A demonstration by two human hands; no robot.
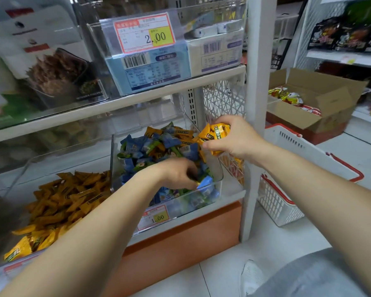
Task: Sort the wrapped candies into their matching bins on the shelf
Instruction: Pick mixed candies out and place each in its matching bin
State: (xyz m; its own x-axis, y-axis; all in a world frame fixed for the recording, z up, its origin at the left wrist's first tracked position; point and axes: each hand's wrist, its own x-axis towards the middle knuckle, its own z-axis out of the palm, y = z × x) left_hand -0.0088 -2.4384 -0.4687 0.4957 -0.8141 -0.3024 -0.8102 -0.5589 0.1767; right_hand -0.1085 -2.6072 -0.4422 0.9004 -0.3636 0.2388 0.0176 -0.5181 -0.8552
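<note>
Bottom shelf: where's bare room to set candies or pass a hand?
Bare: rear of the clear left bin behind its orange wrapped candies; shelf strip between clear mixed-candy bin and white post. Crowded: mixed bin, left hand inside; right hand grips yellow candies over its rim.

My left hand [178,173] is in the mixed bin [221,175], pinching a blue candy [206,181]. My right hand [236,140], at two o'clock, grips yellow candies [215,132].

Mixed candies [154,146] in clear bin [213,167]: blue, green, orange
Candy pile [73,202] left of bin: orange-brown
Candy bundle [217,132] right of bin: yellow
</note>
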